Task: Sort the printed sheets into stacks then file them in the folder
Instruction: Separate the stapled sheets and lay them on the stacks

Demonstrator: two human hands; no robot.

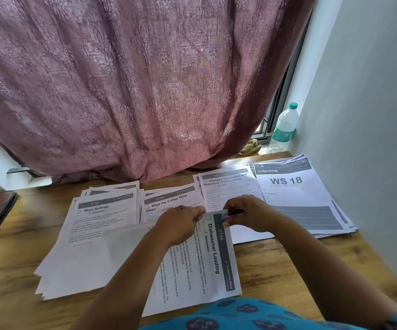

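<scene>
Hands first: your left hand (181, 222) pinches the top edge of the Dishwasher Loading stack (207, 260), lying sideways on the tabletop (288, 265); your right hand (247, 213) grips what may be a clip (234, 212). Uneven sheets could escape it, or slide onto the Coffee Table pile (169, 203).

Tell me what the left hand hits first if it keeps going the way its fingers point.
The left hand points away from the person and slightly right, so it would probably first meet the Coffee Table stack just past its fingertips; height above the paper is unclear.
</scene>
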